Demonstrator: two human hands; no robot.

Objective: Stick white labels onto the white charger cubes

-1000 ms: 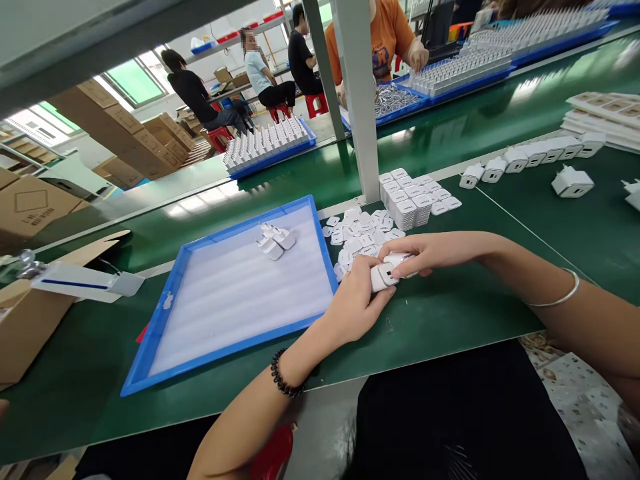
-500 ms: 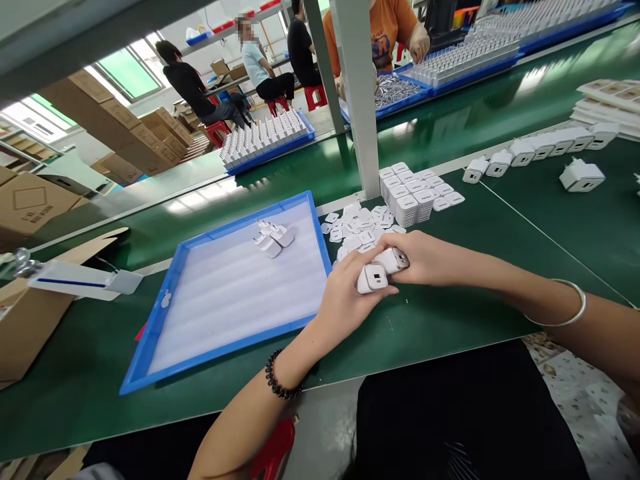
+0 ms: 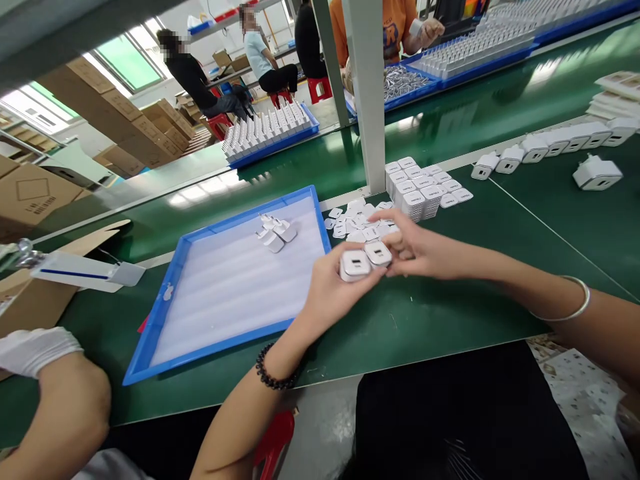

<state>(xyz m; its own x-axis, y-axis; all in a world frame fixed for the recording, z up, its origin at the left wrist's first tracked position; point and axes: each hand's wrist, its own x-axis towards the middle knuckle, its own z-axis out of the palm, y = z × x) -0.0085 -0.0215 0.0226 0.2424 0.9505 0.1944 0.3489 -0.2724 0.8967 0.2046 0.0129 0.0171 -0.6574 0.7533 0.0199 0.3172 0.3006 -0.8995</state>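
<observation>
While my left hand [image 3: 330,277] grasps two white chargers [image 3: 355,267] side by side, port faces up, near the loose white cards [image 3: 357,220], my right hand [image 3: 420,250] is loosened beside them; whether its thumb touches, I cannot tell. The near blue tray [image 3: 225,293] holds a few white plugs [image 3: 273,241]; a farther blue tray [image 3: 275,147] holds rows of prongs-up pieces [image 3: 267,132]. Half a second ago my right hand gripped one charger; a gloved hand [image 3: 37,350] has since appeared, lower left.
</observation>
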